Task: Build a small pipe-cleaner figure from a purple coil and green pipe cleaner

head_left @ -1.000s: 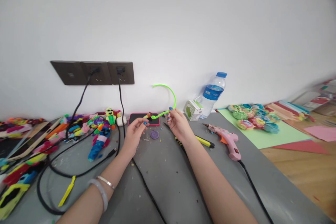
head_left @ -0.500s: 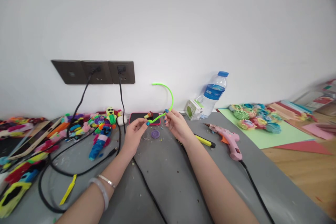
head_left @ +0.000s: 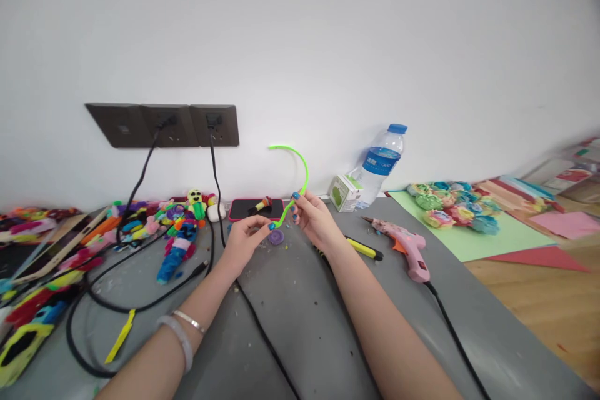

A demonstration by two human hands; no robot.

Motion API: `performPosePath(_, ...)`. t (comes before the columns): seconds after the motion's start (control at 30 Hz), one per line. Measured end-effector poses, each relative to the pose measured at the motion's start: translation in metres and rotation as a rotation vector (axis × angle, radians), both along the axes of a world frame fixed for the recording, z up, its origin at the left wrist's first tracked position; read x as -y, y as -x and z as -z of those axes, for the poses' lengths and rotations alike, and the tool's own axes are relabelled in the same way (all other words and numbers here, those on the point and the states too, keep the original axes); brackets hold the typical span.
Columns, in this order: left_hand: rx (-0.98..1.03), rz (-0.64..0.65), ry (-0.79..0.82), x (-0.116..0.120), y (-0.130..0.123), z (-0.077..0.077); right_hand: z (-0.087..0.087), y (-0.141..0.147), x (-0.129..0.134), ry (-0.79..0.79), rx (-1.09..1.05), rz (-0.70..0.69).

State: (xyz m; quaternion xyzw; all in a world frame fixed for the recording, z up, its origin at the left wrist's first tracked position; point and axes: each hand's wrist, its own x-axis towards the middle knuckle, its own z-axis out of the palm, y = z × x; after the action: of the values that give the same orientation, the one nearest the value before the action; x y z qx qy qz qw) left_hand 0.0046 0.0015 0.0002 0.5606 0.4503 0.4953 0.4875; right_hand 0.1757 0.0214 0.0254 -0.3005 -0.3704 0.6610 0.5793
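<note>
A bright green pipe cleaner (head_left: pixel 305 170) is held between my two hands above the grey table. Its free upper part curves up and leftward against the white wall. My left hand (head_left: pixel 248 237) pinches the lower end between thumb and finger. Higher up the stem, the fingers of my right hand (head_left: pixel 315 217) are closed on it. Behind the hands lies a phone with a pink edge (head_left: pixel 244 209), with a small brown and yellow figure (head_left: pixel 263 205) on it. A purple disc (head_left: pixel 276 237) sits on the table just beyond my left fingertips.
A pink glue gun (head_left: pixel 412 253) and a yellow-and-black cutter (head_left: pixel 364 249) lie right of my right hand. Behind stand a small carton (head_left: pixel 345 194) and a water bottle (head_left: pixel 380 165). Paper flowers (head_left: pixel 462 207) lie farther right. Colourful pipe-cleaner figures (head_left: pixel 180 250) and black cables (head_left: pixel 140 309) cover the left.
My left hand has shifted slightly right and down along with the pipe cleaner's lower end. The section between my hands now slants more steeply. The whole view has shifted a little.
</note>
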Motion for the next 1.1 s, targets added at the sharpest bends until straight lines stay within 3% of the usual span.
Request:
performPosePath(0.2,-0.056,0.141,-0.027,-0.002,0.001,0.007,0.002,0.001,0.001,-0.042,0.057,-0.028)
performPosePath(0.47,-0.215,0.289,-0.089,0.0,0.002,0.004,0.003,0.003,0.003,-0.081,0.164,-0.096)
performPosePath(0.8,-0.34,0.3,-0.142,0.0,0.0,0.0,0.013,0.002,0.0,-0.196,0.357,-0.154)
performPosePath(1.1,-0.316,0.288,-0.117,0.001,0.0,0.001,0.009,0.004,0.003,-0.216,0.398,-0.143)
